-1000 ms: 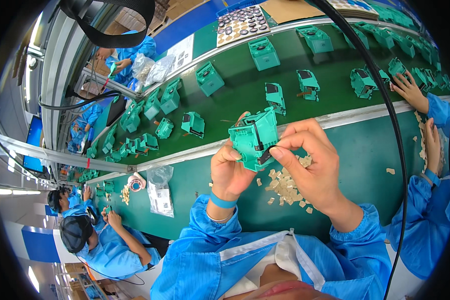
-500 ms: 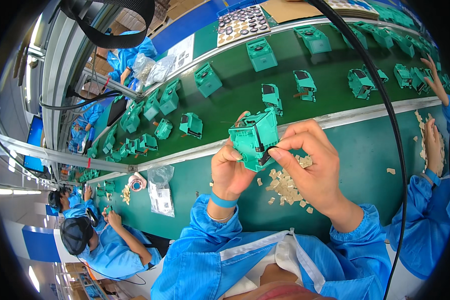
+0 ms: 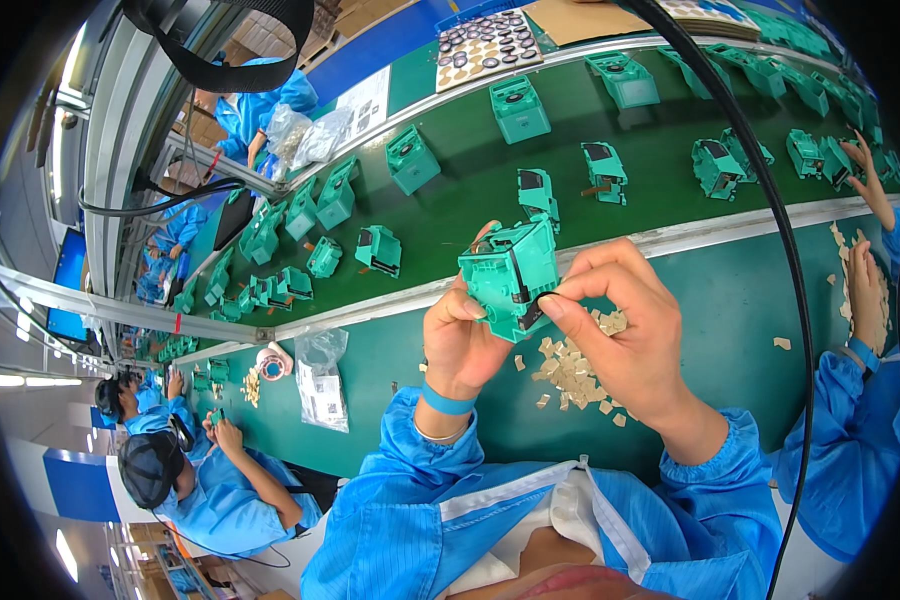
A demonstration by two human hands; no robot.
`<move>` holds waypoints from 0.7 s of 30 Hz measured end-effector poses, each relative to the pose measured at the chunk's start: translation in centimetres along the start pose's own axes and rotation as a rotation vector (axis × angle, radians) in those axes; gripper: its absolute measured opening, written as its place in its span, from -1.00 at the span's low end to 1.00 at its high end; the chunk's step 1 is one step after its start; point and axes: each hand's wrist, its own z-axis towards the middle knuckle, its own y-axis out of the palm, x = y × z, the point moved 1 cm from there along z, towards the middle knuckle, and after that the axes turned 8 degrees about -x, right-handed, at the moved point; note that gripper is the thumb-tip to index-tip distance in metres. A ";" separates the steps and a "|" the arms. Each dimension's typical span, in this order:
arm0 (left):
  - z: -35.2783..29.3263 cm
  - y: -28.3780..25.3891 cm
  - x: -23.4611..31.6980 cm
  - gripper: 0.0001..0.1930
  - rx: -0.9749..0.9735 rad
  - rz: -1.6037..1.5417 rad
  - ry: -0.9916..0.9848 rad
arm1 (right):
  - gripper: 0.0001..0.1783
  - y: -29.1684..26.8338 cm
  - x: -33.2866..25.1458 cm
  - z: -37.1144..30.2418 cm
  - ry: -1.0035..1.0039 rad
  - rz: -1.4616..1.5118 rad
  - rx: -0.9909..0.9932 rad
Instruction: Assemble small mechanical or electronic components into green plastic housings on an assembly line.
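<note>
My left hand [image 3: 460,345] is closed around the lower left side of a green plastic housing [image 3: 492,288], which is tilted above the near tabletop. A black strip runs down the housing's inner face. At its lower right corner, the thumb and forefinger of my right hand [image 3: 635,335] pinch a small black piece [image 3: 532,316]; its far end is hidden by the fingertips. Beneath my right hand lies a pile of small tan pieces [image 3: 570,378]. Just beyond the held housing, another green part [image 3: 538,193] with a black top stands on the green belt [image 3: 450,215].
Several green housings, such as one [image 3: 519,108], stand along the belt. A plastic bag [image 3: 322,385] and a tape roll [image 3: 274,362] lie to the left. A black cable [image 3: 785,240] hangs across the right side. Co-workers sit on both sides, one's hand [image 3: 867,290] at the right.
The housings on the belt have shifted slightly left. My hands and the held housing stay nearly in place. At the far right, a co-worker's upper hand has moved lower, to the parts on the belt.
</note>
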 end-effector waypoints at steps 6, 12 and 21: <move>0.3 0.0 -0.3 -0.15 -0.003 -0.025 0.002 | -0.86 -0.2 0.1 0.0 0.009 0.008 -0.003; 0.4 -0.2 -0.5 -0.15 -0.010 -0.053 0.008 | -0.86 -0.6 0.1 0.1 0.011 0.011 -0.011; 0.8 0.6 -1.4 -0.17 0.021 -0.023 0.036 | -0.73 -1.2 1.2 -0.1 -0.001 0.032 -0.029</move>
